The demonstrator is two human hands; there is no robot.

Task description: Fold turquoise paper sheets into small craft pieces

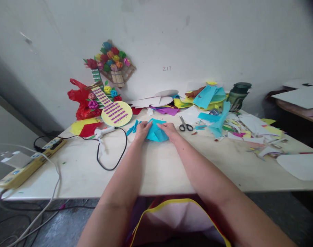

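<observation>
Between my two hands is a sheet of blue paper, creased and tilted just above the white tabletop. My left hand pinches its left edge with thumb and fingers. On the opposite edge, my right hand grips the paper in the same way. Narrow blue paper strips lie just left of my left hand. Scissors with black handles rest a little to the right of my right hand, their blades pointing away from me.
A white glue gun with a looping black cord lies left, near a yellow power strip. Behind stand a paper guitar and paper flowers. Paper scraps and a dark green bottle occupy the right side.
</observation>
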